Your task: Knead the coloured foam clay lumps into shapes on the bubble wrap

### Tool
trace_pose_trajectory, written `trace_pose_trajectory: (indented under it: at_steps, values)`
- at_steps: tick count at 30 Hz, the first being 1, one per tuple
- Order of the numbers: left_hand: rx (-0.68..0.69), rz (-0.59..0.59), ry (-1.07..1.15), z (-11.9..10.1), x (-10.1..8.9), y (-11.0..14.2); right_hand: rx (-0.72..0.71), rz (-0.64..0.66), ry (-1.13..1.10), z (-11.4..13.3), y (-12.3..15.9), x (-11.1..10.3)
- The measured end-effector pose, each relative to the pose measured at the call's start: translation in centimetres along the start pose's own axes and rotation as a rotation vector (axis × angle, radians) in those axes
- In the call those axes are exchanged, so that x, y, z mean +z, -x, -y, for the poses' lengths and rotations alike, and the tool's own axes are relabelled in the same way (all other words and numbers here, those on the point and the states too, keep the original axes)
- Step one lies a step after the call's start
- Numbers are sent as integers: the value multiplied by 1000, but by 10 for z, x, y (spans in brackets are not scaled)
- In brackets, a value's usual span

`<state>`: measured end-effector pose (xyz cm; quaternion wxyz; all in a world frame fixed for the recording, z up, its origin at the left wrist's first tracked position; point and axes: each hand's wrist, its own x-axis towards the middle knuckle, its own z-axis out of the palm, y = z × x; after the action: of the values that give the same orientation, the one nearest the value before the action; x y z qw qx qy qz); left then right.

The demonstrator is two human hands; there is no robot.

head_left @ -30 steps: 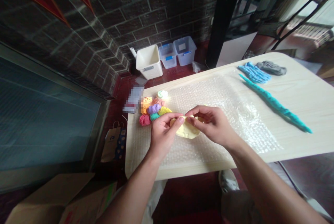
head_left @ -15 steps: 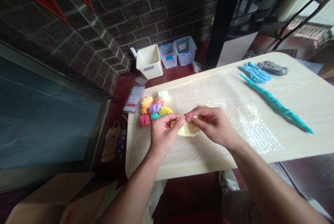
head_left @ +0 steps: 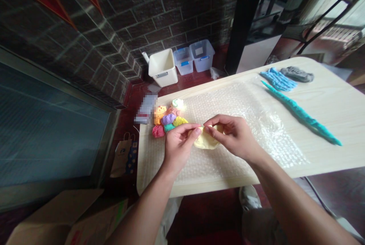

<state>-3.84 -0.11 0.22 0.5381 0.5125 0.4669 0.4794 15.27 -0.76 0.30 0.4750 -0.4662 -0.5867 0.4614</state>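
Note:
A pale yellow, soft crumpled piece (head_left: pixel 207 142) lies between my hands over the bubble wrap; whether it is cloth, paper or clay I cannot tell. My left hand (head_left: pixel 180 144) pinches its upper left edge between thumb and forefinger. At the top edge, with fingertips close to the left ones, my right hand (head_left: pixel 232 135) pinches it too. Just beyond my left hand is a cluster of crumpled soft lumps: a purple lump (head_left: pixel 169 118), a yellow lump (head_left: pixel 180 121), a red lump (head_left: pixel 158 131), a green lump (head_left: pixel 169 127), and orange, pink and whitish ones.
Bubble wrap (head_left: pixel 242 104) covers much of the pale wooden table (head_left: pixel 322 123). To the right lie a long twisted teal roll (head_left: pixel 302 113), a blue crumpled bundle (head_left: pixel 278 79) and a grey bundle (head_left: pixel 297 74). Bins (head_left: pixel 163 68) stand on the floor beyond; a cardboard box (head_left: pixel 59 214) is at lower left.
My fingertips have come slightly apart at the top of the yellow piece, and more of it shows between them. The other things stay put.

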Motion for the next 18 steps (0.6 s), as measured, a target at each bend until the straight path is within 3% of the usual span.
trace_pose_trajectory:
  at_steps: [18]
  values:
    - [27, -21, -8, 1, 1, -2, -105, 42, 115, 7, 0, 1]
